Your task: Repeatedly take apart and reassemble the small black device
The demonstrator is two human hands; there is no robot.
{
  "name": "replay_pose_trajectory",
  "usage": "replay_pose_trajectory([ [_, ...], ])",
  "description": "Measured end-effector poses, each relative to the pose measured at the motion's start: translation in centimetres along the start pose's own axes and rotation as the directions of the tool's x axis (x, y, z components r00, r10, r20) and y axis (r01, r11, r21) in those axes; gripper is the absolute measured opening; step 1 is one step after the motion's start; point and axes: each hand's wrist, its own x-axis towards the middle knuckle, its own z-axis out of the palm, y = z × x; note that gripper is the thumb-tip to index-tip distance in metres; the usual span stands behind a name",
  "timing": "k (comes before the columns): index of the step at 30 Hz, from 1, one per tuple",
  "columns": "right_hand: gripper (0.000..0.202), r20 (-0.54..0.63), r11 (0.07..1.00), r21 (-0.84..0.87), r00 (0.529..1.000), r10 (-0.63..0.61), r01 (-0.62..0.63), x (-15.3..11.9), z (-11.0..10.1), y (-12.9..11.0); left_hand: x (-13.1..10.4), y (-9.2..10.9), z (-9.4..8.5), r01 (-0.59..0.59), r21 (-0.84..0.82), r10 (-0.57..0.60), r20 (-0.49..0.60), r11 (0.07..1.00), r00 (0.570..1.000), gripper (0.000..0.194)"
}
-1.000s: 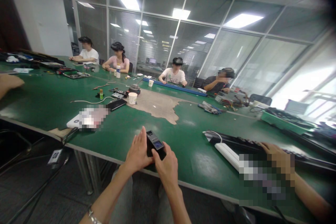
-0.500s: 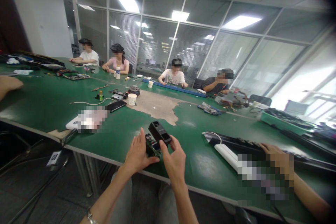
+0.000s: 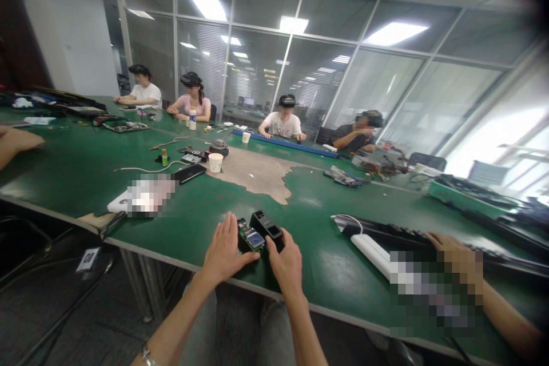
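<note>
Near the front edge of the green table, my left hand [image 3: 222, 251] braces a small green circuit board [image 3: 251, 236] with a little screen, set in a dark housing. Its fingers lie along the left side and its thumb runs along the lower edge. My right hand [image 3: 286, 260] grips a black plastic cover [image 3: 266, 226] with openings in its face, thumb on the near end and fingers round the right side. The cover is just right of the board; whether the two touch is hard to tell. The underside of both pieces is hidden.
A paper cup [image 3: 215, 163], a black phone [image 3: 191, 173] and a white device [image 3: 118, 204] with a cable lie to the left. On the right, another person's hand [image 3: 450, 249] rests by a white power strip [image 3: 371, 254]. Several people sit across the table.
My right hand has lowered the black cover and shifted it slightly right, off the circuit board. The board's screen now shows more fully. My left hand stays nearly in place.
</note>
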Motion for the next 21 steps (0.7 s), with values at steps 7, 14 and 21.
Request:
replay_pose_trajectory([
  [7,0.065,-0.013,1.000,-0.020,1.000,-0.003,0.003,-0.3,0.1,0.7,0.0,-0.2,0.2,-0.019,0.005,0.019,-0.001,1.000,1.000,0.119],
  [14,0.048,-0.043,0.983,0.182,0.998,0.048,-0.040,-0.4,-1.3,-0.9,0.0,0.1,0.0,-0.013,0.008,0.014,-0.008,1.000,1.000,0.114],
  [21,0.045,-0.057,0.925,0.378,0.997,0.051,-0.026,-1.2,-3.2,-4.1,-0.2,0.2,-0.1,-0.005,-0.024,0.005,-0.019,1.000,1.000,0.112],
])
